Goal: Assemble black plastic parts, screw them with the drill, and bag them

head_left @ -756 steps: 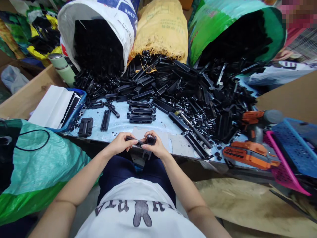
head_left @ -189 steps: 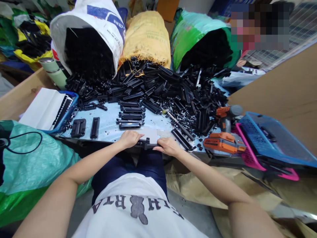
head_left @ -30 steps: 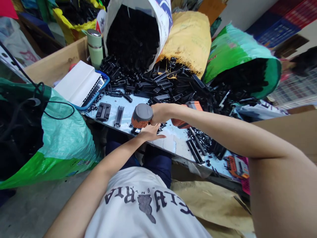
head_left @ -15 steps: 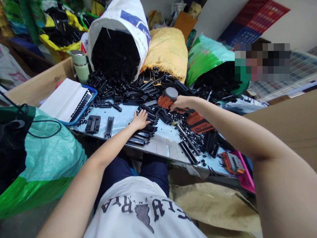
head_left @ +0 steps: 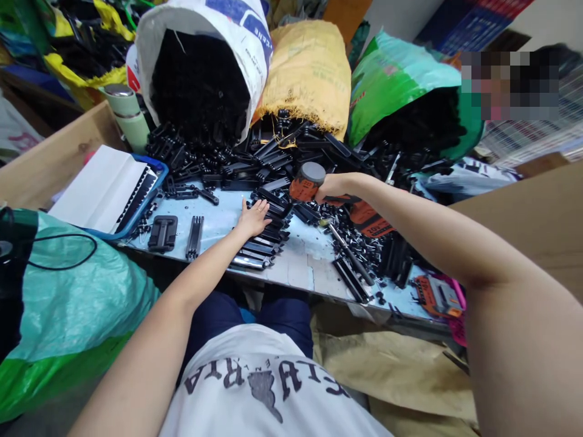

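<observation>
My left hand (head_left: 254, 218) lies with fingers spread on a row of black plastic parts (head_left: 255, 252) laid side by side on the table (head_left: 298, 258). An orange and black cordless drill (head_left: 306, 182) is in my right hand (head_left: 328, 187), its fingers wrapped round the handle. The drill's head points down over the far end of that row; its tip is hidden. Under the drill's battery is a heap of small screws and black pieces (head_left: 359, 233), with a metal rod (head_left: 348, 252) beside it. A black bracket-like part (head_left: 163, 233) and a narrow black part (head_left: 195, 238) lie left of my left hand.
Spilling black parts at the back are a white sack (head_left: 259, 67), a yellow sack (head_left: 307, 73) and a green sack (head_left: 382, 91). A blue tray (head_left: 159, 182) with papers and a green flask (head_left: 130, 121) stand left. A spare battery (head_left: 439, 296) sits front right. Another person is at far right.
My view has shifted slightly, so the sacks and tray sit differently in the picture. My left hand stays on the row of parts and my right hand still holds the drill.
</observation>
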`<state>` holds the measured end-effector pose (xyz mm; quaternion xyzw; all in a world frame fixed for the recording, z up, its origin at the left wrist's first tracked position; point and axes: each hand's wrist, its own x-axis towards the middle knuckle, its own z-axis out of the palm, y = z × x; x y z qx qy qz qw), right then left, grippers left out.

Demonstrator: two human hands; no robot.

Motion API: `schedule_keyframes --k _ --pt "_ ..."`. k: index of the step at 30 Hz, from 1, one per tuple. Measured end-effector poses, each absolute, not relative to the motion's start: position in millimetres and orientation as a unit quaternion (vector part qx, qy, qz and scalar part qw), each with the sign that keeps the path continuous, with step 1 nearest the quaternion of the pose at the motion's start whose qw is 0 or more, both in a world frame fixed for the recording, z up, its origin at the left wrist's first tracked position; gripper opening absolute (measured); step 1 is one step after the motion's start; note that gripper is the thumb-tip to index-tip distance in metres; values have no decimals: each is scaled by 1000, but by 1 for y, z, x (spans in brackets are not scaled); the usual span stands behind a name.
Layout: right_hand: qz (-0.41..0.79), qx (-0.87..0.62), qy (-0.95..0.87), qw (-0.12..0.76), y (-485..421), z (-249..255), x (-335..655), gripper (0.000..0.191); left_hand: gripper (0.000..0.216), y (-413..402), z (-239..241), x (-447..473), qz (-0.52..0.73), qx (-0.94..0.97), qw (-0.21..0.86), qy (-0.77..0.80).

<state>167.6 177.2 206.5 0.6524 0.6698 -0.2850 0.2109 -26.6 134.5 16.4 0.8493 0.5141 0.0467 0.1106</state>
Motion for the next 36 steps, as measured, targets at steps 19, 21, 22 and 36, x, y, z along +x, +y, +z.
schedule_keyframes --k 19,21,22,36 --pt "-225 605 719 258 141 216 142 17 53 128 30 -27 44 847 112 518" --pt "-198 600 726 270 135 220 139 16 55 115 35 -27 32 850 125 510" --pt "-187 596 731 273 132 221 139 15 56 105 36 -27 29 855 134 500" --pt "-164 575 751 280 104 220 140 18 72 44 21 -30 80 868 135 472"
